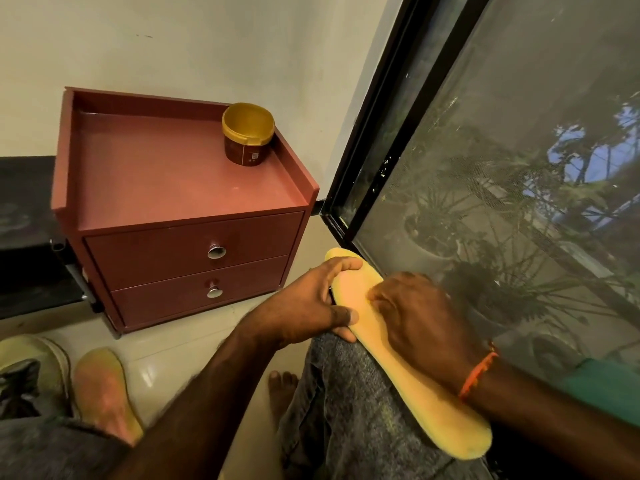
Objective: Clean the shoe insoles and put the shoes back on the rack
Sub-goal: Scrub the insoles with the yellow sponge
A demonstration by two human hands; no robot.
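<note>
The yellow insole (408,355) lies on the person's knee. The left hand (311,306) pinches its edge with curled fingers. The right hand (422,320) rubs it, fingers bent down. Next, I think, it goes back in the shoe (38,368).

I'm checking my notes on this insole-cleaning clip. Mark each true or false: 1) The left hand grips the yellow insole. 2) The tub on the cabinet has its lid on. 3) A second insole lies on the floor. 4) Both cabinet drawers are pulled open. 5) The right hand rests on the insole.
1) True: the left hand grips the yellow insole near its toe end.
2) False: the yellow-rimmed tub stands open, no lid on it.
3) True: a second insole lies on the floor.
4) False: both drawers of the red cabinet are closed.
5) True: the right hand rests on it.
</note>
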